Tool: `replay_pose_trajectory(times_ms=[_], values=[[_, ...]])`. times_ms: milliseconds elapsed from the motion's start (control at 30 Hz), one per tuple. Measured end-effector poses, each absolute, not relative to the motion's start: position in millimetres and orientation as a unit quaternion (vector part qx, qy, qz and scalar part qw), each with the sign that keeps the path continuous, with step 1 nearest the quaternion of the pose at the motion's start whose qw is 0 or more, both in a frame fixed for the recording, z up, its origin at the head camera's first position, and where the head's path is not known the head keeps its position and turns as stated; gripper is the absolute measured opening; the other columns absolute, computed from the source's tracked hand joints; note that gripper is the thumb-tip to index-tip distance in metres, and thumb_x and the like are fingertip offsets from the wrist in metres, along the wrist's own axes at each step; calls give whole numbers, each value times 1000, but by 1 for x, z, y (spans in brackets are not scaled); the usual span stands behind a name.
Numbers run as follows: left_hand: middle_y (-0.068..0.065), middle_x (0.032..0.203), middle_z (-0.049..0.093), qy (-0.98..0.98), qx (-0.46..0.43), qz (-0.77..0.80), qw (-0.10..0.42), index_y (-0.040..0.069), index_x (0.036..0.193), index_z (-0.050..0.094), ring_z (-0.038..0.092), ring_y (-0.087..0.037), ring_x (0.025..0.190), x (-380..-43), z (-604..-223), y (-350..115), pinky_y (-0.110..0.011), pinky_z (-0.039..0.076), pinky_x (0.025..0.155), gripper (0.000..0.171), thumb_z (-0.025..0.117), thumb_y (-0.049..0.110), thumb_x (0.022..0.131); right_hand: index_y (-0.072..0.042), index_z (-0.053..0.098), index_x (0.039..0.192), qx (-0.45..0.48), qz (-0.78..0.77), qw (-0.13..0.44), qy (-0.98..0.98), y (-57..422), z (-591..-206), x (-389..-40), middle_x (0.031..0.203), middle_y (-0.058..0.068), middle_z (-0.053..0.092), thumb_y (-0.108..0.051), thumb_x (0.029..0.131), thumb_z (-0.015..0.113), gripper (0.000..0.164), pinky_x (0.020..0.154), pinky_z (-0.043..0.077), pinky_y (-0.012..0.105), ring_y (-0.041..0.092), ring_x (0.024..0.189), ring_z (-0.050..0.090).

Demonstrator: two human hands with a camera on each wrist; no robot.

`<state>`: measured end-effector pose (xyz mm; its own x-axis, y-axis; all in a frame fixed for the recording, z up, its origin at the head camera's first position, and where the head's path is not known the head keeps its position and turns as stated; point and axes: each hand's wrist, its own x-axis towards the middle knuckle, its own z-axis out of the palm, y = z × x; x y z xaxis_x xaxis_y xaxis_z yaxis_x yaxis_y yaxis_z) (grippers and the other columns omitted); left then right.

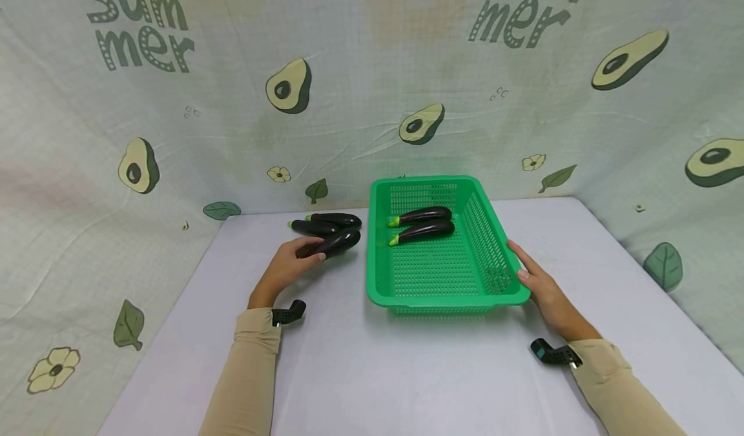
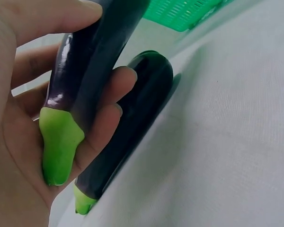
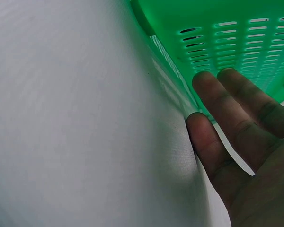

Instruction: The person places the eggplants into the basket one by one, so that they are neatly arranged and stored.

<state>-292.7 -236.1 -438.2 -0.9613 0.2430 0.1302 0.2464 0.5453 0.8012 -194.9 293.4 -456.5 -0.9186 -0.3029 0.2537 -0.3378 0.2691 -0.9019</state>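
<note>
My left hand (image 1: 293,261) grips a dark purple eggplant (image 1: 340,243), thumb on one side and fingers curled round the other. Its green stem end (image 2: 60,146) points toward the palm in the left wrist view. Right behind it on the table lie two more eggplants (image 1: 334,219), one of them close under the held one in the left wrist view (image 2: 141,101). A green plastic basket (image 1: 442,301) stands to the right, with two eggplants (image 1: 427,230) side by side inside. At its right side, my right hand (image 1: 549,297) rests against the rim, fingers fairly straight along the outer wall.
A white cloth-covered table (image 1: 442,384) bears everything. Behind it hangs a pale curtain (image 1: 349,22) printed with avocados, leaves and lettering, which continues along both sides. A dark wrist-worn camera (image 1: 289,312) sits at the left cuff, another (image 1: 555,353) at the right.
</note>
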Motion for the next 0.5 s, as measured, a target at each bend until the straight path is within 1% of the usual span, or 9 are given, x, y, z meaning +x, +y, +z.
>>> replay_pose_trajectory(times_ms=[67, 133, 233, 300, 400, 467, 500], values=[[-7, 125, 64, -878, -140, -457, 5, 19, 130, 67, 59, -26, 105, -293, -437, -235, -42, 49, 85, 46, 73, 43, 91, -26, 13, 163, 201, 570, 17, -797, 293, -457, -195, 167, 7, 6, -20, 110, 31, 56, 100, 23, 7, -1, 144, 13], [-7, 119, 66, -876, -141, -462, 5, 19, 130, 66, 61, -27, 101, -293, -436, -235, -41, 51, 82, 46, 72, 43, 92, -26, 13, 163, 200, 568, 18, -798, 293, -457, -195, 167, 7, 6, -20, 110, 31, 56, 100, 23, 8, -1, 144, 13], [-9, 107, 70, -870, -146, -472, 4, 15, 132, 65, 64, -31, 96, -292, -436, -234, -41, 53, 77, 45, 70, 40, 95, -27, 13, 163, 198, 566, 16, -800, 293, -456, -194, 167, 6, 6, -20, 110, 31, 56, 99, 23, 8, 0, 144, 13], [-10, 102, 71, -866, -150, -477, 7, 12, 132, 64, 65, -34, 94, -292, -435, -234, -42, 54, 76, 44, 68, 37, 96, -28, 13, 163, 195, 565, 15, -802, 293, -456, -194, 167, 5, 6, -20, 110, 31, 56, 100, 24, 10, 4, 146, 13], [-11, 100, 71, -862, -153, -482, 11, 10, 133, 64, 65, -36, 94, -292, -434, -233, -42, 54, 76, 43, 68, 34, 97, -29, 13, 163, 189, 562, 10, -805, 293, -456, -194, 168, 3, 6, -22, 110, 32, 56, 106, 22, 19, 12, 148, 10], [-11, 101, 71, -862, -153, -482, 11, 10, 133, 63, 65, -34, 95, -292, -434, -233, -42, 54, 76, 43, 68, 34, 98, -29, 13, 163, 187, 562, 10, -806, 293, -456, -194, 168, 3, 6, -22, 110, 32, 56, 107, 21, 21, 16, 149, 9], [-12, 102, 71, -862, -153, -483, 10, 10, 133, 63, 65, -34, 95, -292, -434, -232, -42, 54, 76, 43, 68, 33, 98, -29, 13, 163, 187, 562, 9, -806, 293, -456, -194, 168, 3, 6, -22, 110, 32, 56, 107, 21, 21, 15, 149, 9]])
